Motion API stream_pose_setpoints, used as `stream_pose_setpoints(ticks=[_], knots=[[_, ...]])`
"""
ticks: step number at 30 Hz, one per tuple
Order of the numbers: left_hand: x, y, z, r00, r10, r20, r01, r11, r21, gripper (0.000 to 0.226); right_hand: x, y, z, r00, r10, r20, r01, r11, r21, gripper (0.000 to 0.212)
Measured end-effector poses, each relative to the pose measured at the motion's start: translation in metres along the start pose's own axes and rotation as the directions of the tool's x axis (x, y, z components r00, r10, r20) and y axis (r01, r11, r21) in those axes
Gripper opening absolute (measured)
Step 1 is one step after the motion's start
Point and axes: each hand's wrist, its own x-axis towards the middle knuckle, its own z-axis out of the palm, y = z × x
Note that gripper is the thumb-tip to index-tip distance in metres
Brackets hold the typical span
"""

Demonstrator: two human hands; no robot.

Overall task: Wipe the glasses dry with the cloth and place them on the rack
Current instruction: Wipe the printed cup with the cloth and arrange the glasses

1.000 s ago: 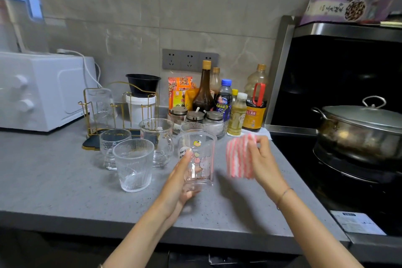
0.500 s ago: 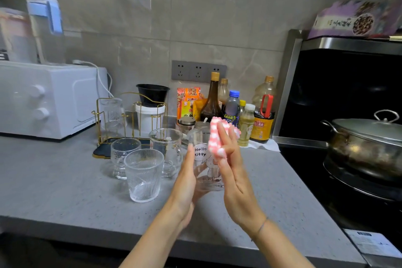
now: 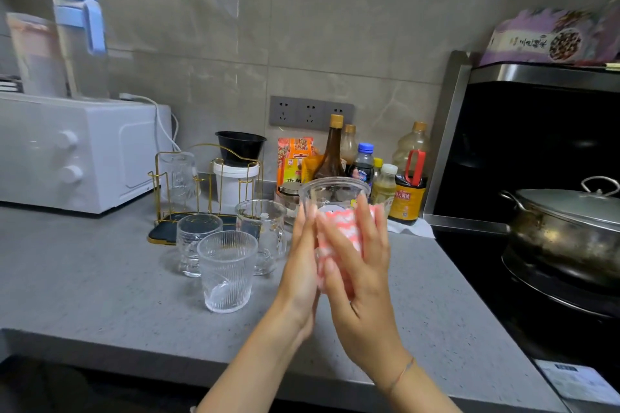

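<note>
My left hand [image 3: 302, 265] holds a clear printed glass [image 3: 333, 189] lifted above the counter. My right hand [image 3: 360, 265] presses a pink-and-white striped cloth [image 3: 342, 231] around the glass's side. Three more glasses stand on the counter to the left: a ribbed tumbler [image 3: 227, 270], a patterned glass [image 3: 196, 243] and a handled mug [image 3: 263, 235]. Behind them is the gold wire rack [image 3: 204, 191] on a dark tray, with one glass [image 3: 179, 176] hanging upside down on it.
A white microwave [image 3: 80, 151] with jugs on top sits at the left. Sauce bottles [image 3: 369, 168] and jars line the back wall. A steel pot [image 3: 567, 228] sits on the black stove at the right. A white tub with a black bowl [image 3: 239, 164] stands behind the rack.
The glass has been lifted off the counter. My right hand has brought the cloth from the glass's rim down onto its side, wrapping it.
</note>
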Motion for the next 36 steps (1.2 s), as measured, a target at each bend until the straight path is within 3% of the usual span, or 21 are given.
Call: stream_pose_setpoints(ticks=[4, 10, 15, 20, 22, 27, 31, 36], knots=[[0.000, -0.002, -0.004, 0.995, 0.091, -0.043, -0.088, 0.994, 0.058, 0.077, 0.012, -0.004, -0.003, 0.986, 0.109, 0.123, -0.115, 0.993, 0.040, 0.048], [-0.007, -0.014, -0.008, 0.995, 0.080, -0.052, -0.073, 0.988, 0.139, 0.076, 0.040, 0.003, -0.006, 0.991, 0.084, 0.106, -0.082, 0.996, -0.023, 0.045], [-0.006, 0.003, -0.007, 0.996, 0.089, -0.012, -0.089, 0.995, 0.043, 0.058, 0.034, -0.005, -0.005, 0.989, 0.024, 0.148, -0.022, 1.000, -0.016, 0.047], [-0.002, 0.018, -0.011, 0.996, 0.080, -0.029, -0.081, 0.996, -0.039, 0.079, 0.002, -0.011, 0.001, 0.982, -0.056, 0.179, 0.060, 0.998, -0.016, 0.047], [-0.004, 0.018, -0.010, 0.999, 0.046, 0.001, -0.046, 0.998, -0.051, 0.076, 0.001, -0.012, 0.000, 0.983, -0.062, 0.171, 0.069, 0.997, -0.037, 0.047], [-0.012, 0.013, -0.003, 0.997, 0.051, 0.063, -0.053, 0.998, 0.041, 0.057, 0.030, -0.012, -0.011, 0.996, 0.013, 0.088, -0.015, 1.000, 0.019, 0.047], [-0.016, 0.008, 0.000, 0.998, -0.013, 0.057, 0.017, 0.997, -0.069, 0.053, 0.051, -0.006, -0.018, 0.993, 0.098, 0.071, -0.104, 0.990, 0.098, 0.045], [-0.017, 0.015, 0.000, 0.998, -0.037, 0.057, 0.045, 0.988, -0.145, 0.061, 0.042, -0.008, -0.012, 0.987, 0.071, 0.143, -0.088, 0.990, 0.114, 0.047]])
